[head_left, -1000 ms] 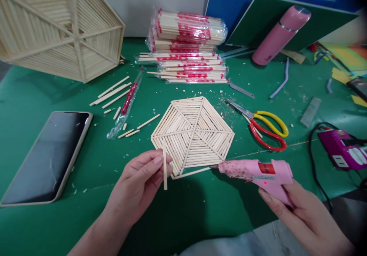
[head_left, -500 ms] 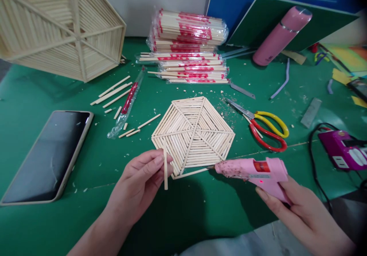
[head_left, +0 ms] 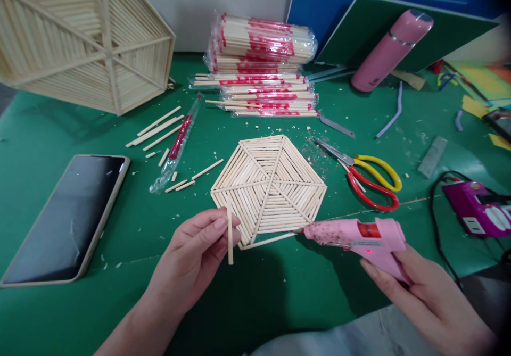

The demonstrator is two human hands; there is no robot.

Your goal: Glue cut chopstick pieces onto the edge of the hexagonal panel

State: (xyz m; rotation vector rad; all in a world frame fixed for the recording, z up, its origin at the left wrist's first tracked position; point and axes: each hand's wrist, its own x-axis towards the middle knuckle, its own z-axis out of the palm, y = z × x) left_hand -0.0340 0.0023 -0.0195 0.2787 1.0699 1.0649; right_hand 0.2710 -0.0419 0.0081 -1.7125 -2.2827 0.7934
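Observation:
Between thumb and fingers, my left hand [head_left: 202, 249] pinches a short wooden stick [head_left: 230, 239], held upright just left of a flat hexagonal panel [head_left: 275, 193] made of wooden sticks. My right hand [head_left: 423, 292] is wrapped round the handle of a pink glue gun [head_left: 359, 237] with a small red light on its side. The gun's nozzle points left, at the panel's near right edge. Along that near edge lies a stick [head_left: 269, 240], slanting a little away from the panel, its right end by the nozzle. Part of the panel's left corner is behind my left fingers.
Scissors [head_left: 373, 180] with red and yellow handles lie right of the panel. Packed chopsticks [head_left: 263, 42] are stacked behind it. A phone [head_left: 67, 217], cut sticks [head_left: 157, 127] and a large stick-built hexagon [head_left: 139, 71] occupy the left. A pink flask [head_left: 393, 50] and purple power strip [head_left: 475, 207] are right.
The glue gun in my right hand has shifted slightly to the right, its nozzle sliding along near the end of the loose-edge stick. My left hand has barely moved.

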